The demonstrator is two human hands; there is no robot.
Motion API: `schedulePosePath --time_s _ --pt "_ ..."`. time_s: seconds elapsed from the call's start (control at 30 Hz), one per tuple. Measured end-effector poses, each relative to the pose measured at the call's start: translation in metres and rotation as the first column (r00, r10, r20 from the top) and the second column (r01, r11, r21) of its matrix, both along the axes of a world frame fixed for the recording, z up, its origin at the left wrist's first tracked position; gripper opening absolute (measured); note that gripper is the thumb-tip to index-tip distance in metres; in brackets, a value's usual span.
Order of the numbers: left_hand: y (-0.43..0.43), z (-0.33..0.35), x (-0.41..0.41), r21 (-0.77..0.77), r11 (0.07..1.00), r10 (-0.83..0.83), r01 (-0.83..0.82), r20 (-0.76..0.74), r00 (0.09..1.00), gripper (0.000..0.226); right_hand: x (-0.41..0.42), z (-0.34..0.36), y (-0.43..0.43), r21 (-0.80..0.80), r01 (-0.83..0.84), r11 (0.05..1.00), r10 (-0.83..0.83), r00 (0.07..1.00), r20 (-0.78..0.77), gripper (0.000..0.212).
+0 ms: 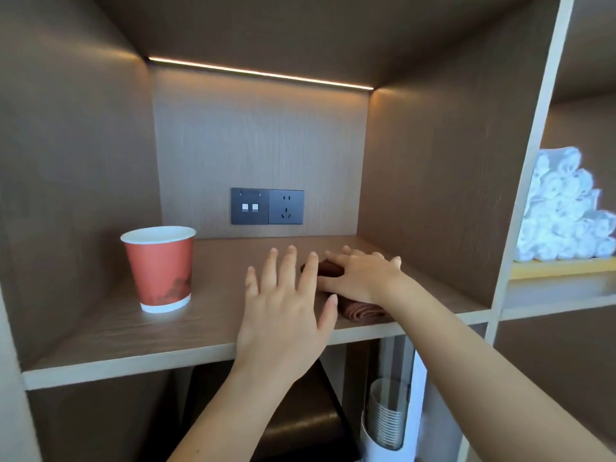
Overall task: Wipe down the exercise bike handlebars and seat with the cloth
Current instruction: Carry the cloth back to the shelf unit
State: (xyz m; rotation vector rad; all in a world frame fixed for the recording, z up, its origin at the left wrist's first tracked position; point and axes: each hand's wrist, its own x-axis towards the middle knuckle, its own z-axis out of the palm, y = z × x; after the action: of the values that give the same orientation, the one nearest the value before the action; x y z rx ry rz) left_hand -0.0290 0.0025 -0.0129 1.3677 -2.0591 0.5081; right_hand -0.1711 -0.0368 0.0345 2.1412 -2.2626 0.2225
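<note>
A folded brown cloth (pixel 361 311) lies on the wooden shelf (pixel 110 331) inside a cabinet niche. My right hand (pixel 358 273) rests flat on top of the cloth, fingers spread, covering most of it. My left hand (pixel 286 305) hovers open just left of the cloth, fingers apart, holding nothing. No exercise bike is in view.
A red paper cup (pixel 160 268) stands on the shelf at the left. A socket panel (pixel 267 206) sits on the back wall. Rolled white towels (pixel 563 208) fill the right compartment. A stack of cups in a dispenser (pixel 386 418) and a dark bin (pixel 300 415) are below.
</note>
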Motion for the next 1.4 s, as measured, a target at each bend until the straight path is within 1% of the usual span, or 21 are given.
schedulePosePath --time_s 0.07,0.1,0.2,0.27,0.3,0.37,0.43,0.5,0.57,0.67,0.83,1.0,1.13,1.23,1.33,1.4 --pt "0.0 0.0 0.001 0.011 1.0 0.006 -0.006 0.023 1.0 0.064 -0.004 0.002 0.005 -0.031 -0.053 0.998 0.055 0.997 0.046 0.069" --pt "-0.001 0.0 0.002 0.008 1.0 0.011 -0.011 0.033 0.999 0.063 -0.007 0.002 0.009 -0.073 -0.089 0.993 0.094 0.993 0.075 0.067" --pt "0.001 0.0 0.003 0.002 1.0 0.005 -0.005 0.045 0.999 0.06 -0.015 -0.007 0.03 -0.258 -0.222 0.94 0.262 0.956 0.134 0.06" --pt "0.005 0.0 0.002 -0.01 1.0 -0.019 0.019 0.04 0.999 0.057 -0.018 -0.019 0.045 -0.342 -0.311 0.887 0.366 0.924 0.108 0.057" --pt "0.007 -0.001 0.001 -0.031 0.999 -0.029 0.03 0.04 0.999 0.055 -0.019 -0.027 0.051 -0.364 -0.337 0.868 0.385 0.92 0.067 0.055" --pt "0.007 -0.004 -0.001 -0.07 0.997 -0.035 0.038 0.041 0.999 0.052 -0.02 -0.037 0.054 -0.393 -0.341 0.854 0.369 0.93 -0.006 0.051" --pt "0.01 -0.004 -0.005 -0.044 0.999 -0.03 0.032 0.032 0.999 0.052 -0.022 -0.039 0.052 -0.407 -0.336 0.849 0.362 0.932 -0.014 0.049" --pt "0.009 -0.003 -0.013 -0.001 1.0 -0.015 0.015 0.027 1.0 0.053 -0.027 -0.036 0.049 -0.402 -0.33 0.854 0.362 0.932 0.003 0.048" --pt "0.005 -0.003 -0.025 0.017 1.0 -0.019 0.018 0.038 0.999 0.058 -0.035 -0.034 0.043 -0.376 -0.294 0.879 0.323 0.946 0.017 0.048" --pt "0.002 -0.005 -0.038 0.008 0.999 -0.035 0.035 0.076 0.996 0.059 -0.048 -0.033 0.037 -0.331 -0.24 0.912 0.264 0.964 0.026 0.049" --pt "0.002 -0.007 -0.036 0.014 0.999 -0.035 0.033 0.103 0.994 0.063 -0.074 -0.027 0.032 -0.231 -0.212 0.95 0.243 0.963 0.116 0.047" --pt "0.001 -0.008 -0.036 0.038 0.999 -0.03 0.027 0.094 0.995 0.07 -0.098 -0.025 0.026 -0.221 -0.104 0.97 0.13 0.985 0.11 0.046" --pt "0.002 -0.007 -0.037 0.043 0.999 -0.031 0.028 0.081 0.996 0.066 -0.103 -0.027 0.02 -0.238 -0.058 0.97 0.088 0.99 0.114 0.046" --pt "0.002 -0.007 -0.035 0.053 0.998 -0.038 0.034 0.076 0.996 0.069 -0.1 -0.028 0.015 -0.257 -0.019 0.966 0.052 0.991 0.123 0.047" --pt "0.005 -0.006 -0.035 0.017 0.999 -0.032 0.031 0.079 0.996 0.067 -0.097 -0.028 0.016 -0.267 -0.012 0.964 0.046 0.992 0.121 0.048" --pt "0.01 -0.005 -0.034 -0.026 0.999 -0.042 0.043 0.059 0.997 0.062 -0.095 -0.029 0.021 -0.313 -0.022 0.949 0.07 0.988 0.141 0.048"
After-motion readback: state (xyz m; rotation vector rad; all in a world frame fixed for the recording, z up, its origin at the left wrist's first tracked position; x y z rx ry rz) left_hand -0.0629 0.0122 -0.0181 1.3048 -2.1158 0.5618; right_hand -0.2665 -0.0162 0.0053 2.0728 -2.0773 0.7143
